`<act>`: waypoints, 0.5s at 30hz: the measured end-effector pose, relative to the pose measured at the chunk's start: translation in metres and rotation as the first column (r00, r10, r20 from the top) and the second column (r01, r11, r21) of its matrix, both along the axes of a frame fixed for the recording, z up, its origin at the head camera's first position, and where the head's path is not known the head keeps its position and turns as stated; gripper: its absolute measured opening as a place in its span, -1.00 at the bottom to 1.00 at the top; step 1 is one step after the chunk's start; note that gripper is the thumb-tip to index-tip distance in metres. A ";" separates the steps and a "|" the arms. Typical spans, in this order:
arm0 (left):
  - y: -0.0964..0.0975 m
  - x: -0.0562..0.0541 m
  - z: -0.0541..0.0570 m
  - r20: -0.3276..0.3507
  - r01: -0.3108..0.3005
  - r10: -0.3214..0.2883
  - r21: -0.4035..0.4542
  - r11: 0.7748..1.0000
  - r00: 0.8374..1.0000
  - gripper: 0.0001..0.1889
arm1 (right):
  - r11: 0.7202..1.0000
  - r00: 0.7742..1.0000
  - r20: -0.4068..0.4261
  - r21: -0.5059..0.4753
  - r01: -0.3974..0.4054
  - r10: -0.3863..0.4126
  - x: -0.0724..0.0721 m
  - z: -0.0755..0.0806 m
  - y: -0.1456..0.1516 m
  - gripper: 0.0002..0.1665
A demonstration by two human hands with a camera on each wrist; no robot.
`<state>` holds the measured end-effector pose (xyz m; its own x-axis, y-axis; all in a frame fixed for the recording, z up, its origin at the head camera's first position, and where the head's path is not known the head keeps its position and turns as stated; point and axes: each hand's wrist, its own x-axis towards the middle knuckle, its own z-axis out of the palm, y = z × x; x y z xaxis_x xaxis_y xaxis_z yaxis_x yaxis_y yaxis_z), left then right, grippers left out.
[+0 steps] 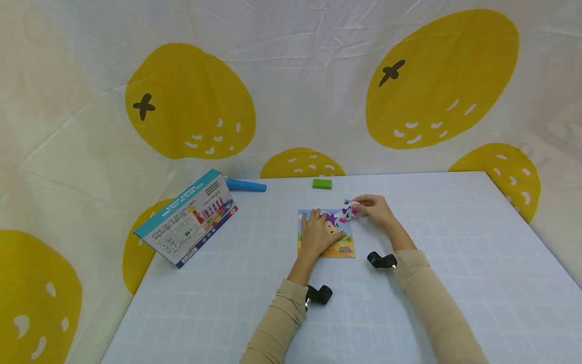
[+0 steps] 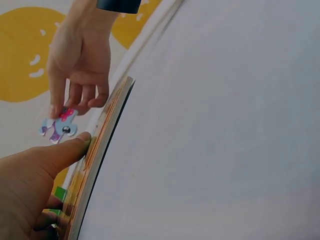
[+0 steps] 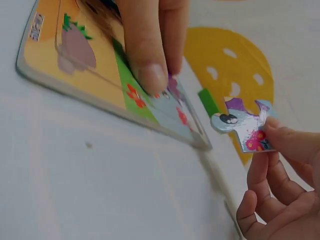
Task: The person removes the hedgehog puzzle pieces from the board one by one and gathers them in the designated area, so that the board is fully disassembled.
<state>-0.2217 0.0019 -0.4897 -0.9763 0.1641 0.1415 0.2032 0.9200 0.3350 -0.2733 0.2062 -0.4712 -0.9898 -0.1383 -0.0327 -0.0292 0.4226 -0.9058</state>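
A flat picture puzzle in a tray (image 1: 348, 255) lies on the table, with a cartoon figure and a grassy scene on it. My left hand (image 1: 317, 236) rests on it with fingers spread, covering its left part. In the left wrist view the thumb (image 2: 70, 152) lies along the tray's edge. Just over the far right corner, my right hand (image 1: 375, 208) pinches a jigsaw piece (image 3: 245, 125) between thumb and fingers. The piece is pale blue with purple, a printed eye and pink flowers, and is held up off the tray in the right wrist view.
A cardboard box (image 1: 193, 217) with a teal edge stands tilted at the left. Behind it lies a blue cone-like object (image 1: 246, 185). A small green block (image 1: 322, 184) sits near the table's back edge, before a fruit-patterned curtain (image 1: 309, 101).
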 end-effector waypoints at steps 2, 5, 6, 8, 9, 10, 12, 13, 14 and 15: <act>0.000 0.000 0.000 0.000 0.002 -0.002 -0.003 1.000 1.000 -0.14 | 1.000 1.000 0.005 0.012 0.017 -0.017 0.002 0.000 0.013 -0.53; 0.000 0.001 -0.001 0.001 0.006 -0.006 -0.002 1.000 1.000 -0.14 | 0.998 0.999 0.003 0.041 0.039 -0.039 0.005 0.001 0.036 -0.52; 0.000 0.001 -0.001 0.001 0.008 -0.008 0.001 1.000 1.000 -0.14 | 0.998 0.999 -0.001 0.052 0.045 -0.045 0.007 0.002 0.043 -0.52; 0.000 0.001 -0.001 -0.002 0.009 -0.009 0.005 1.000 1.000 -0.14 | 0.996 0.998 -0.007 0.071 0.058 -0.057 0.009 0.002 0.060 -0.51; 0.000 0.001 -0.002 -0.003 0.009 -0.009 0.007 1.000 1.000 -0.14 | 0.994 0.998 -0.011 0.088 0.065 -0.064 0.010 0.003 0.068 -0.50; 0.000 0.001 -0.002 -0.005 0.009 -0.009 0.010 1.000 1.000 -0.14 | 0.992 0.997 -0.014 0.105 0.073 -0.072 0.011 0.004 0.076 -0.50; 0.000 0.001 -0.002 -0.006 0.008 -0.008 0.012 1.000 1.000 -0.14 | 0.986 0.996 -0.015 0.141 0.090 -0.089 0.013 0.006 0.090 -0.48; 0.000 0.000 -0.002 -0.006 0.007 -0.007 0.012 1.000 1.000 -0.14 | 0.983 0.996 -0.015 0.159 0.094 -0.093 0.013 0.007 0.096 -0.48; 0.000 0.000 -0.002 -0.005 0.006 -0.005 0.013 1.000 1.000 -0.13 | 0.979 0.995 -0.015 0.180 0.101 -0.100 0.014 0.009 0.102 -0.47; 0.000 0.000 -0.002 -0.005 0.005 -0.005 0.011 1.000 1.000 -0.13 | 0.975 0.994 -0.012 0.197 0.106 -0.106 0.015 0.010 0.107 -0.46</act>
<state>-0.2214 0.0016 -0.4916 -0.9748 0.1673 0.1478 0.2093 0.9152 0.3445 -0.2584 0.3135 -0.4611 -0.9986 -0.0239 -0.0472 0.0238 0.5936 -0.8044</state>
